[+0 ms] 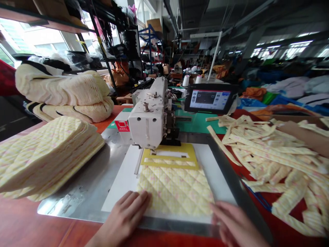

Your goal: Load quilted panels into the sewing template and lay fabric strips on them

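Steadying a quilted panel (174,192) from its near edge, the left hand (122,216) is lying open and flat, its fingers (138,202) spread on the pale yellow diamond stitching and gripping nothing. The right hand (235,223) is also open, with its fingertips (214,207) reaching the panel's lower right corner, though it is hard to tell whether they are touching the fabric. Light, even pressure from both flat hands seems best for keeping the layers from creeping.

Ahead of the hands, the panel is lying on a white board (120,185), its far end meeting a yellow template frame (169,156) under the sewing machine head (150,115). Left of the left hand, a stack of quilted panels (43,157) is resting on a steel plate (77,199). Right of the right hand, a heap of cut quilted strips (277,161) is spreading across the red table (33,223).
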The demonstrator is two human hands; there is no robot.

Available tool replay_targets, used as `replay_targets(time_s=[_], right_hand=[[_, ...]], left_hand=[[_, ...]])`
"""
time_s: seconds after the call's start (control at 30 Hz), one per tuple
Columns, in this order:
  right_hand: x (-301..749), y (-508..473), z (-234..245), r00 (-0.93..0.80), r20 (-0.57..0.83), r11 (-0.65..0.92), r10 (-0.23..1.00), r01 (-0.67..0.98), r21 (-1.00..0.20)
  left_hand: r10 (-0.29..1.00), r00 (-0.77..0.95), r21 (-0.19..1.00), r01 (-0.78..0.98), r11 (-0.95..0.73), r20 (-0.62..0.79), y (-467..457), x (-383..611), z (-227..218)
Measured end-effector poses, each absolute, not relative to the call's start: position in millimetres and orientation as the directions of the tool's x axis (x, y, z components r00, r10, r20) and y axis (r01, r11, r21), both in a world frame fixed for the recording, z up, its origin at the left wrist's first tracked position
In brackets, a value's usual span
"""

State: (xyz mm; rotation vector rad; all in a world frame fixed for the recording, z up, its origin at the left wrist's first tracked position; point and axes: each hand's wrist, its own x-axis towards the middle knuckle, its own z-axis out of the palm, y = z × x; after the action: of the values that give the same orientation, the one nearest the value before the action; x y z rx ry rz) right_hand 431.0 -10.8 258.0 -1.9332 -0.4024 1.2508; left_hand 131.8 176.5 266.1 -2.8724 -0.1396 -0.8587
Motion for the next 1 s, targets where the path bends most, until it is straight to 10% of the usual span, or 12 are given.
replay_targets(time_s=[0.23, 0.53, 1.0], right_hand=[[463.0, 56.6, 257.3, 0.500, -0.393, -0.557, 0.772, 0.233, -0.797], [478.1, 74.0, 222.0, 0.580, 0.272, -0.348, 0.768, 0.734, -0.583], [481.6, 65.9, 212.4, 0.541, 0.329, -0.301, 0.774, 0.771, -0.561]], left_hand=[[0.267, 0.815, -0.093, 0.363, -0.927, 0.515, 223.9, 140.0, 242.3], [0.498, 0.817, -0.046, 0.532, -0.846, 0.289, 237.4, 150.5, 248.7], [0.588, 0.788, -0.036, 0.603, -0.797, 0.183, 242.5, 149.5, 243.3]])
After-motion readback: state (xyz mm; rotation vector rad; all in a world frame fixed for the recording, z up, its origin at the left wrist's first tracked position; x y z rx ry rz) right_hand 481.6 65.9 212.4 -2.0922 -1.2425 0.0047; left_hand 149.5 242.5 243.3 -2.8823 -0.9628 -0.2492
